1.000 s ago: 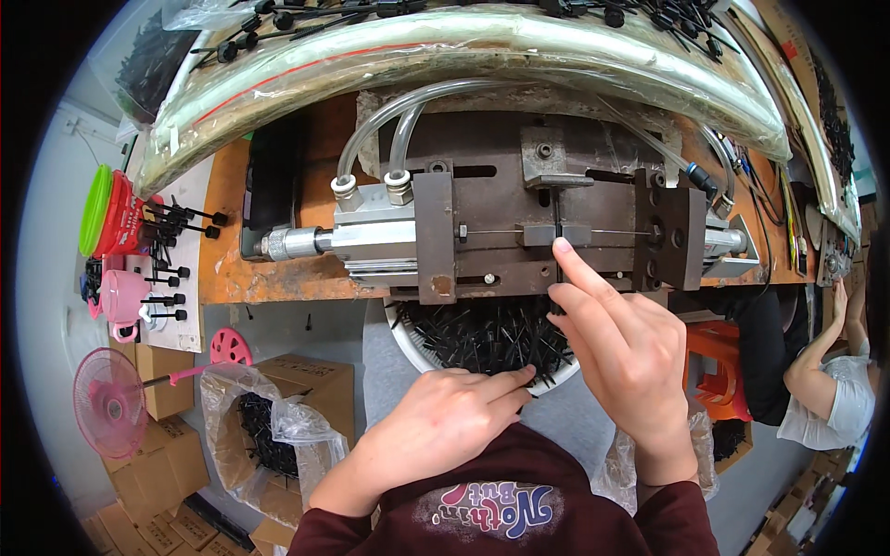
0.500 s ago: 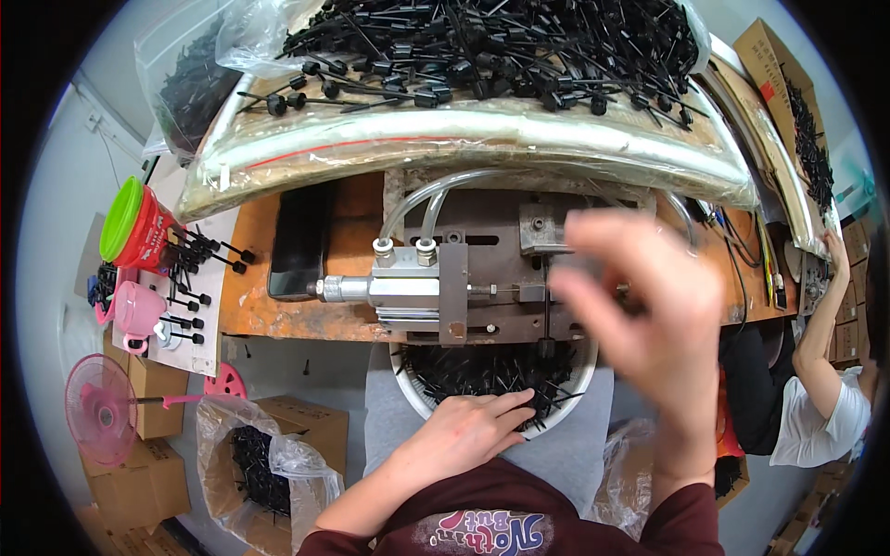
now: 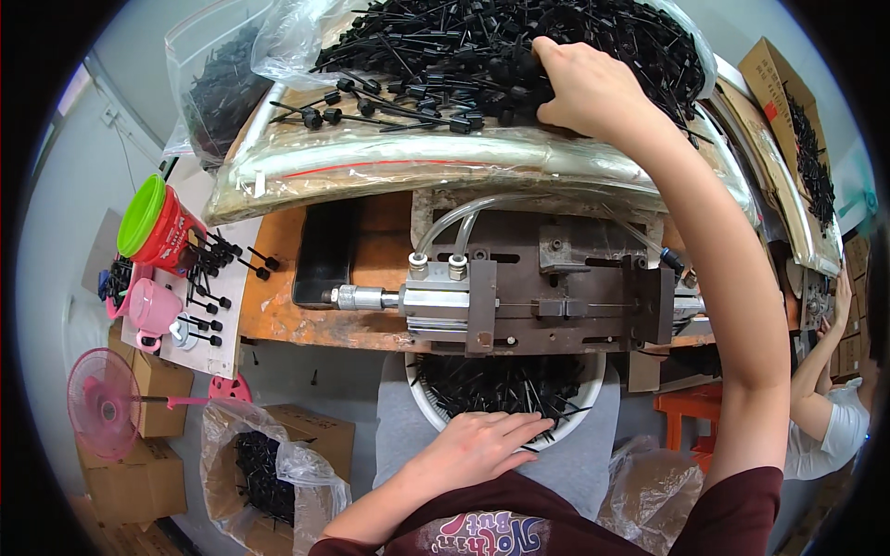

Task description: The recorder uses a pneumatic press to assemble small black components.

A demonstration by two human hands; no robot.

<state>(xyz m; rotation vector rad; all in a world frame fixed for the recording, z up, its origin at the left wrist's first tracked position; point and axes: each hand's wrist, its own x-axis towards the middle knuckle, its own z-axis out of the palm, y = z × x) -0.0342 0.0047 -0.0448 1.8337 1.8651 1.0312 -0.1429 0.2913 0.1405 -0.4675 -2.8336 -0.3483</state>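
My right hand (image 3: 593,91) reaches over the heap of black plastic stems with knobbed ends (image 3: 445,56) on the raised tray. Its thumb and forefinger are apart among the stems, and no held piece shows between them. My left hand (image 3: 484,440) rests on the near side of a white bowl (image 3: 593,400) in my lap, fingers stretched out. Black stems (image 3: 491,385) fill the bowl. Between my hands and the tray sits a metal clamping fixture (image 3: 519,329) with an air cylinder (image 3: 438,306). No black stem crosses its small centre block (image 3: 561,308).
Clear hoses (image 3: 450,222) arch behind the cylinder. At left stand a red bucket with green rim (image 3: 165,227), a pink cup (image 3: 153,306) and a pink fan (image 3: 107,405). A plastic-lined box of stems (image 3: 264,473) is on the floor. Another person (image 3: 825,417) works at right.
My right hand has moved from the fixture up to the stem heap. The black stem that stood across the fixture is gone from it. My left hand stays at the bowl.
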